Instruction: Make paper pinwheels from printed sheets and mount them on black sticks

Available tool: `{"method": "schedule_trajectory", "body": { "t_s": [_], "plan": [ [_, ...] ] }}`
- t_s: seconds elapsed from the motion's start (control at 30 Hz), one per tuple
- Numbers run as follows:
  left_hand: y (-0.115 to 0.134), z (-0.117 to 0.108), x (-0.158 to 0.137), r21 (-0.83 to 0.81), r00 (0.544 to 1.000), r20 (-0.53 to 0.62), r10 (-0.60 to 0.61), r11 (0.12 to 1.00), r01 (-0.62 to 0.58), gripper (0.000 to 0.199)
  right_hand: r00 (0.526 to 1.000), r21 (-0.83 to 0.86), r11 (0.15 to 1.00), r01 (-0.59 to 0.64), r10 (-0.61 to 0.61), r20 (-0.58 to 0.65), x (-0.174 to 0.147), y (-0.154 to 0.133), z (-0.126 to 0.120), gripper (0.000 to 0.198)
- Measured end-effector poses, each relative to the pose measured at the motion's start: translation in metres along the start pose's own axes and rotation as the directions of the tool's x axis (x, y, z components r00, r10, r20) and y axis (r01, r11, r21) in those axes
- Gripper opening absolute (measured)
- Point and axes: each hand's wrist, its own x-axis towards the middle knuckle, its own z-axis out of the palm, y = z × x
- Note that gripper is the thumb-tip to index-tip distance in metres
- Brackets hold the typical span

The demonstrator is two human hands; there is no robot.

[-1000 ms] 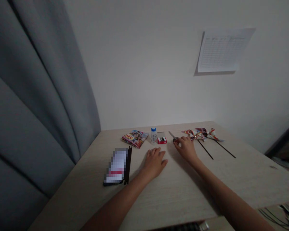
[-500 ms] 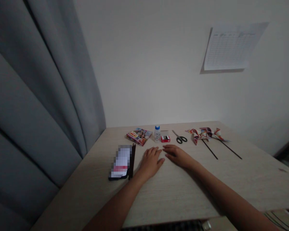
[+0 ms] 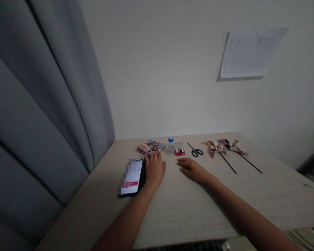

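Note:
My left hand [image 3: 155, 170] reaches forward with its fingers stretched out, the fingertips at the near edge of a stack of colourful printed paper [image 3: 148, 146]. Beside its wrist lies a phone [image 3: 133, 177] with a lit screen. The dark sticks next to the phone are mostly covered by this hand. My right hand [image 3: 195, 169] rests on the table, fingers extended and holding nothing. Beyond it are a small red box [image 3: 179, 152], a clear bottle with a blue cap [image 3: 171, 146] and scissors with dark handles [image 3: 196, 152].
Two paper pinwheels [image 3: 215, 148] on dark sticks lie at the right of the pale wooden table [image 3: 188, 212]. A grey curtain [image 3: 54, 104] hangs along the left side. Behind the table, a printed sheet [image 3: 248, 55] is fixed to the white wall.
My left hand has moved left and forward from beside my right hand, over the dark sticks to the edge of the paper stack. My right hand has stayed put.

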Motion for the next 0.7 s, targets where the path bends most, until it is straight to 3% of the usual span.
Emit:
{"method": "schedule_trajectory", "body": {
  "t_s": [0.3, 0.7],
  "plan": [
    [-0.008, 0.009, 0.007, 0.059, 0.994, 0.07, -0.082, 0.995, 0.078, 0.049, 1.0, -0.015, 1.0, -0.003, 0.003, 0.018, 0.0, -0.002, -0.003, 0.039],
    [-0.012, 0.001, 0.009, 0.126, 0.993, 0.039, -0.109, 0.987, 0.103, 0.042, 1.0, 0.013, 1.0, 0.001, -0.001, 0.02, 0.0, 0.0, -0.003, 0.039]
  ]
}}
